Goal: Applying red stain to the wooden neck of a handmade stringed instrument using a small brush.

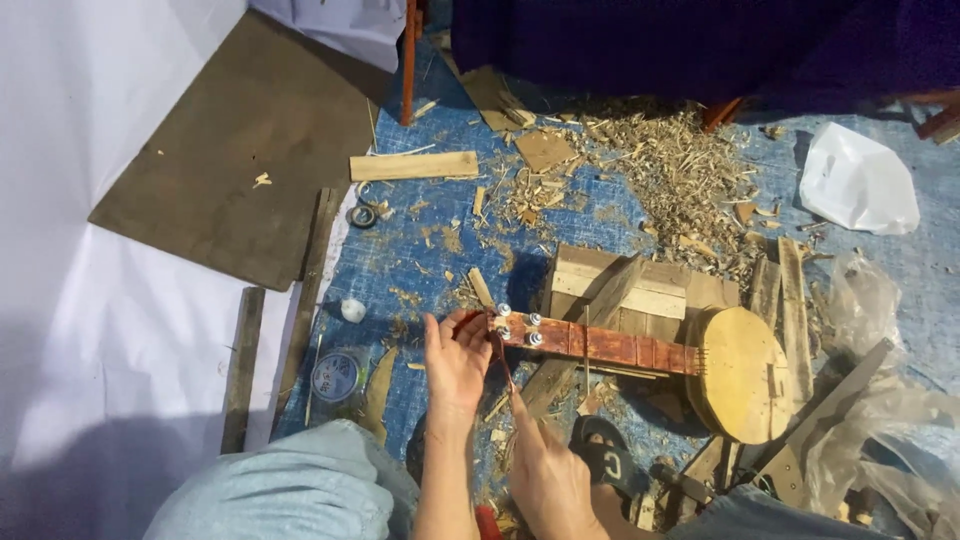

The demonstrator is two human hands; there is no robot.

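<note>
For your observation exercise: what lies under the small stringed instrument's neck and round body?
The stringed instrument rests on a block of pale wooden slats above the blue mat. Whatever lies directly beneath the round body is hidden.

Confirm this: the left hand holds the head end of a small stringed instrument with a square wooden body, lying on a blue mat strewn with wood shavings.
Not quite. The head view shows the instrument's body is round, not square. The rest stands: the left hand holds the head end of the small stringed instrument, which lies over a blue mat strewn with wood shavings.
</note>
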